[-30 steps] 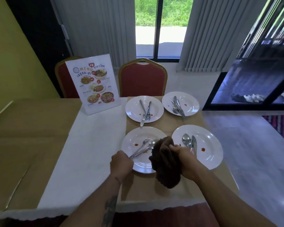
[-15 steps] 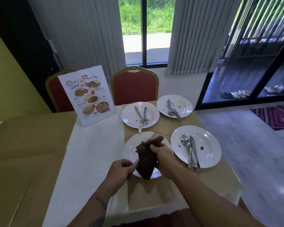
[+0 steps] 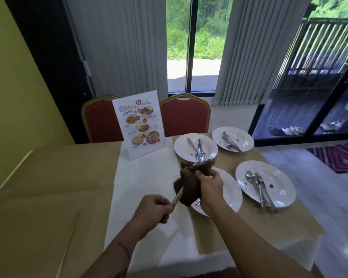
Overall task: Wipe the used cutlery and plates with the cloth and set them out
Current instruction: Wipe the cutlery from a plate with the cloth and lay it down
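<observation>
Gripping: left hand [image 3: 155,209] clenched round the fork [image 3: 177,196] handle, above the surface [image 3: 68,197] near its front edge.
Right hand [image 3: 209,188]: squeezes the brown cloth [image 3: 189,183] around the fork's shaft; the tines poke out beyond it.
Plate [image 3: 230,194]: lies under both hands.
Spoon-and-knife plate [image 3: 279,177]: lies beside it, by the right edge.

We see a yellow-green wall [image 3: 18,87] on the left, beside a dark door [image 3: 48,57]. Grey vertical blinds [image 3: 119,47] flank a tall window [image 3: 191,47], bright with daylight and greenery. A red gold-framed chair [image 3: 102,121] and a second chair [image 3: 184,115] stand behind the tan-clothed table [image 3: 48,187]. On the right lie a pale floor [image 3: 319,197], a patterned rug [image 3: 340,157], and perhaps shoes [image 3: 285,130] beyond the glass door [image 3: 309,97].
</observation>
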`<state>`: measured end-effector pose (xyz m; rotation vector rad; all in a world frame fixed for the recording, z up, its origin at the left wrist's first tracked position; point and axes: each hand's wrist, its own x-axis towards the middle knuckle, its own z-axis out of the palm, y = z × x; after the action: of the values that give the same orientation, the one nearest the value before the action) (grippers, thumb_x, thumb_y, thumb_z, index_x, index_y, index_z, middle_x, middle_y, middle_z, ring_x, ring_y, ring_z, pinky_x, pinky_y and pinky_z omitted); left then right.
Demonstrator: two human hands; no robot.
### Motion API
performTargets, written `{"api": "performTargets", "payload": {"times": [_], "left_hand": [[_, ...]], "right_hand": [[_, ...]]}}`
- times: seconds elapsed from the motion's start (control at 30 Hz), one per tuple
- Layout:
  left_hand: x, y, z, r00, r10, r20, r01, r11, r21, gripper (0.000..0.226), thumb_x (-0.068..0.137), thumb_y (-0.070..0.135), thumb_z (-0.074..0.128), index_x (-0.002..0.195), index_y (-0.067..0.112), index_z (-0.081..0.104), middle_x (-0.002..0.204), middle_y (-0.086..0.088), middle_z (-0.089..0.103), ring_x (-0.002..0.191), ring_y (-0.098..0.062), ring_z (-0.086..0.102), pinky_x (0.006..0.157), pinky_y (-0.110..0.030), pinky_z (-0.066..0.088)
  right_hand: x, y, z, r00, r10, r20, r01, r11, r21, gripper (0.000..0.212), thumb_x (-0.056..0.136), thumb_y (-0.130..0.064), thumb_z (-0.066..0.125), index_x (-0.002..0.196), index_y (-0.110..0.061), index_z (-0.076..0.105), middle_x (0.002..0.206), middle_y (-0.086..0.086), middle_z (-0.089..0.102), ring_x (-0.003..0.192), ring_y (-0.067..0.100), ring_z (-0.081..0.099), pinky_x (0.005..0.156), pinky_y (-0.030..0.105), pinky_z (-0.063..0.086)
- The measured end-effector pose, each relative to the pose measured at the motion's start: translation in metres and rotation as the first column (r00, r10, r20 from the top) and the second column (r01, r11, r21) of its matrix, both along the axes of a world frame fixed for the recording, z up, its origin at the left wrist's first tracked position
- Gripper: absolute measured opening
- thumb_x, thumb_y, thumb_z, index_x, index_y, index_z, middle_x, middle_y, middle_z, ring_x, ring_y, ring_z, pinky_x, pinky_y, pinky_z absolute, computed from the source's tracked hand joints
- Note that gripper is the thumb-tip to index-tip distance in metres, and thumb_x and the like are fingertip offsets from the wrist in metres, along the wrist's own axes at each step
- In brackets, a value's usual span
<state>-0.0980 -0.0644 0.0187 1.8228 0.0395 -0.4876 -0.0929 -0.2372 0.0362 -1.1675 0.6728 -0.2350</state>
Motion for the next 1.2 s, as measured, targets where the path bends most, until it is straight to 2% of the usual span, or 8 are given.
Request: {"api": "performTargets", "payload": {"times": [0.17, 0.37, 0.5, 0.63, 0.73, 0.83, 1.1, 1.2], "left_hand": [[0.001, 0.030, 0.012, 0.998, 0.033, -0.052, -0.037, 0.996, -0.084, 0.009, 0.083, -0.004, 0.070, 0.076, 0.001, 0.067, 0.068, -0.014, 0.063, 0.060, -0.023, 0.060, 0.061, -0.031, 0.056], [0.014, 0.068, 0.021, 0.996, 0.055, -0.066, -0.065, 0.985, -0.158, 0.010, 0.082, 0.008, 0.073, 0.090, 0.012, 0.068, 0.083, -0.002, 0.068, 0.077, -0.019, 0.062, 0.067, -0.031, 0.049], [0.023, 0.073, 0.035, 0.987, 0.160, 0.018, -0.152, 0.960, -0.235, 0.006, 0.089, 0.010, 0.065, 0.084, 0.013, 0.067, 0.076, -0.001, 0.062, 0.072, -0.018, 0.056, 0.064, -0.030, 0.045], [0.037, 0.070, 0.048, 0.929, 0.248, 0.275, -0.223, 0.968, -0.117, 0.013, 0.091, 0.010, 0.061, 0.084, 0.015, 0.070, 0.082, -0.001, 0.068, 0.075, -0.014, 0.061, 0.058, -0.017, 0.045], [0.045, 0.067, 0.058, 0.904, 0.219, 0.368, -0.223, 0.974, -0.033, 0.010, 0.090, 0.015, 0.065, 0.086, 0.020, 0.073, 0.086, 0.002, 0.071, 0.082, -0.012, 0.065, 0.066, -0.020, 0.052], [0.051, 0.068, 0.060, 0.940, 0.113, 0.322, -0.124, 0.992, 0.015, 0.008, 0.087, 0.023, 0.070, 0.080, 0.026, 0.072, 0.085, 0.004, 0.073, 0.084, -0.013, 0.068, 0.079, -0.032, 0.056], [0.049, 0.065, 0.052, 0.958, 0.059, 0.280, -0.080, 0.995, 0.064, 0.022, 0.080, 0.014, 0.065, 0.059, 0.021, 0.060, 0.062, 0.003, 0.063, 0.067, -0.020, 0.060, 0.068, -0.037, 0.053], [0.046, 0.059, 0.050, 0.954, 0.076, 0.290, -0.095, 0.994, 0.054, 0.021, 0.079, 0.015, 0.064, 0.059, 0.020, 0.059, 0.056, 0.005, 0.061, 0.060, -0.019, 0.057, 0.063, -0.037, 0.053]], "right_hand": [[-0.006, 0.053, 0.000, 0.993, 0.119, -0.006, -0.119, 0.993, 0.004, 0.019, 0.092, -0.002, 0.065, 0.104, -0.016, 0.061, 0.106, 0.016, 0.071, 0.104, 0.034, 0.069, 0.097, 0.053, 0.055], [-0.003, 0.078, 0.020, 0.985, 0.170, 0.030, -0.162, 0.968, -0.190, 0.025, 0.090, 0.001, 0.063, 0.101, -0.022, 0.060, 0.106, 0.011, 0.070, 0.102, 0.028, 0.068, 0.095, 0.047, 0.056], [-0.002, 0.086, 0.030, 0.984, 0.172, 0.050, -0.152, 0.949, -0.275, 0.023, 0.091, 0.000, 0.061, 0.107, -0.015, 0.056, 0.102, 0.010, 0.068, 0.097, 0.025, 0.067, 0.089, 0.042, 0.056], [-0.005, 0.092, 0.031, 0.957, 0.287, 0.036, -0.252, 0.888, -0.384, 0.022, 0.089, 0.002, 0.064, 0.104, -0.012, 0.057, 0.092, 0.006, 0.069, 0.087, 0.021, 0.069, 0.078, 0.035, 0.057], [-0.008, 0.097, 0.027, 0.916, 0.402, -0.016, -0.366, 0.818, -0.444, 0.022, 0.087, 0.001, 0.066, 0.102, -0.014, 0.060, 0.092, 0.007, 0.075, 0.086, 0.022, 0.074, 0.086, 0.045, 0.060], [-0.011, 0.099, 0.025, 0.883, 0.469, -0.026, -0.425, 0.776, -0.466, 0.020, 0.087, 0.004, 0.064, 0.098, -0.012, 0.059, 0.090, 0.009, 0.077, 0.084, 0.028, 0.076, 0.084, 0.050, 0.061], [-0.019, 0.090, 0.022, 0.880, 0.475, 0.008, -0.401, 0.751, -0.524, 0.010, 0.097, -0.014, 0.062, 0.106, -0.017, 0.065, 0.093, 0.007, 0.075, 0.084, 0.018, 0.074, 0.070, 0.025, 0.059], [-0.021, 0.089, 0.027, 0.890, 0.443, -0.103, -0.431, 0.748, -0.504, 0.030, 0.105, -0.028, 0.049, 0.100, -0.010, 0.072, 0.089, 0.010, 0.075, 0.078, 0.019, 0.071, 0.062, 0.022, 0.053]]}}
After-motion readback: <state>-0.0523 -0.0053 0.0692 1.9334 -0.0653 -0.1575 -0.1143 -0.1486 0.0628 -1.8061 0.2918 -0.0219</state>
